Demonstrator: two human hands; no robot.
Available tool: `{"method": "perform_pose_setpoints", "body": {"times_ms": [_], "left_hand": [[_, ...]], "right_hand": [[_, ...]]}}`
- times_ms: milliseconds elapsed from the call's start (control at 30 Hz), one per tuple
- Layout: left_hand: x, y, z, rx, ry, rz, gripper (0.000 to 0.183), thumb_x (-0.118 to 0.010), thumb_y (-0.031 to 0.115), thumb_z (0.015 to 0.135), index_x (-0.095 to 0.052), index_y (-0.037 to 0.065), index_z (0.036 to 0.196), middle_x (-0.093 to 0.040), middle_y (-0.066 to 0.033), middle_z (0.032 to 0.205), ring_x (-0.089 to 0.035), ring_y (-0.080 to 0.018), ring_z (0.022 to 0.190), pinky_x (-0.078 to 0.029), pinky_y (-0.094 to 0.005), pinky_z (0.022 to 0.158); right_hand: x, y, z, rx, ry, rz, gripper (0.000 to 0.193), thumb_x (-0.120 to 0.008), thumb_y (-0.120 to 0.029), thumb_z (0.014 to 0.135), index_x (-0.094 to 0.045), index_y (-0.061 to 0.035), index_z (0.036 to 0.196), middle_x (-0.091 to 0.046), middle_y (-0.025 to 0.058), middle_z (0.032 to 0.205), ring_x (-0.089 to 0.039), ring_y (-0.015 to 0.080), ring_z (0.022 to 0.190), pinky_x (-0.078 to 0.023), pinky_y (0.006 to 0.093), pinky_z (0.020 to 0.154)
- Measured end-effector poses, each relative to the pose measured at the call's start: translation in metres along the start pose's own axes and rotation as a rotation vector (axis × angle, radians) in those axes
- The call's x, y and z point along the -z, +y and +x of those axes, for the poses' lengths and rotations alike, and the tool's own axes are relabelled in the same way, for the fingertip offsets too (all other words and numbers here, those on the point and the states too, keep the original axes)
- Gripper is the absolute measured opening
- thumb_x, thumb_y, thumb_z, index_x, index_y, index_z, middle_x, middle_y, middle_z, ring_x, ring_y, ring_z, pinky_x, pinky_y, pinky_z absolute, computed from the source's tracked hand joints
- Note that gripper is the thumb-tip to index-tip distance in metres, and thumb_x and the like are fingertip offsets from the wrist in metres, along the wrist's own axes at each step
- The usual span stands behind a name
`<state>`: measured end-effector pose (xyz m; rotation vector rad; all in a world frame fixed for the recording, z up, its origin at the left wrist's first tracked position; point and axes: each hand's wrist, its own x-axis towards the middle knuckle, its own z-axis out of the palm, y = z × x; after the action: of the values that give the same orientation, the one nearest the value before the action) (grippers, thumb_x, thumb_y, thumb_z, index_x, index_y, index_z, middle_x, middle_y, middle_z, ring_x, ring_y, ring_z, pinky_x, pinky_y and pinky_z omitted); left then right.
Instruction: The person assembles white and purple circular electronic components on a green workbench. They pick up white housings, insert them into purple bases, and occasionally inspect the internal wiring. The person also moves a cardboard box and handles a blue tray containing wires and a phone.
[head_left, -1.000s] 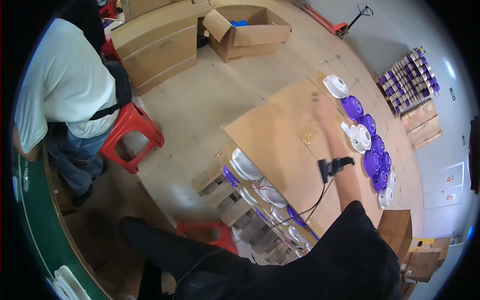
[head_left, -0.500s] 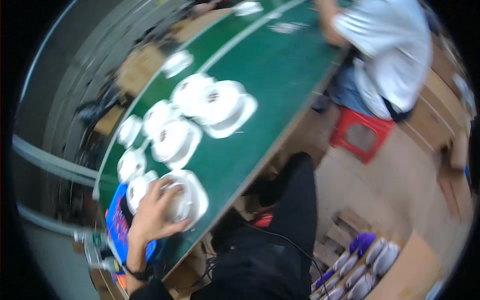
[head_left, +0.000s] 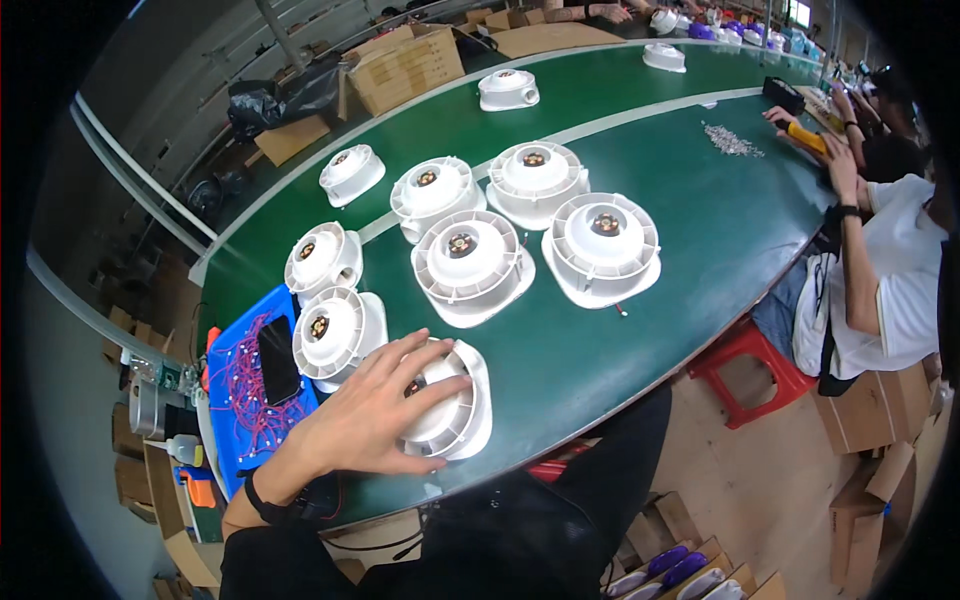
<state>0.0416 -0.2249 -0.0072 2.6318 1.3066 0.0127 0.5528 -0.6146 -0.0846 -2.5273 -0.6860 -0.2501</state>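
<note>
The left hand (head_left: 365,412) is spread, palm down, over a white, round, ribbed plastic housing (head_left: 450,425) with a squared base, which sits at lower centre of the frame, near the edge of the green worktop (head_left: 560,370); how firmly the fingers bear cannot be told. The right hand is out of view. For sound handling, set thumb and fingers on opposite sides of the rim, keep fingertips off the dark hub, and hold the base level. Allow clearance at upper left of the hand, where a matching white housing (head_left: 345,325) stands just beside it. Keep the black wristband (head_left: 268,505) clear of the blue plastic tray (head_left: 276,304) at left, which holds tangled red wires (head_left: 243,395) and a flat black phone (head_left: 278,360). Further white ribbed housings (head_left: 465,262) stand across the centre; no brand or label on them is legible. Dark print shows on the brown cardboard carton (head_left: 410,65) at upper left, too small to read.
</note>
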Motion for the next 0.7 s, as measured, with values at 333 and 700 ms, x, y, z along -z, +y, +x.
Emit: {"method": "perform_pose_setpoints", "body": {"times_ms": [333, 700], "left_hand": [[-0.005, -0.005, -0.01, 0.001, 0.023, 0.009, 0.081, -0.078, 0.051, 0.072, -0.051, 0.016, 0.14, -0.041, -0.0211, 0.148, -0.036, -0.0463, 0.138, -0.032, -0.0565, 0.112], [-0.033, 0.001, -0.012, -0.082, 0.251, 0.013, 0.08, -0.08, 0.027, 0.082, -0.039, -0.003, 0.144, -0.034, -0.0277, 0.152, -0.04, -0.0447, 0.136, -0.039, -0.0542, 0.108]], "right_hand": [[-0.196, -0.362, 0.11, 1.014, -0.288, 0.604, 0.024, -0.073, -0.002, 0.078, -0.064, -0.0022, 0.101, -0.063, 0.0159, 0.1, -0.065, 0.0358, 0.083, -0.052, 0.0414, 0.07], [-0.327, -0.534, 0.185, 1.084, -0.276, 0.544, 0.039, -0.063, -0.009, 0.079, -0.063, -0.0109, 0.118, -0.06, 0.0184, 0.119, -0.064, 0.039, 0.1, -0.055, 0.0466, 0.084]]}}
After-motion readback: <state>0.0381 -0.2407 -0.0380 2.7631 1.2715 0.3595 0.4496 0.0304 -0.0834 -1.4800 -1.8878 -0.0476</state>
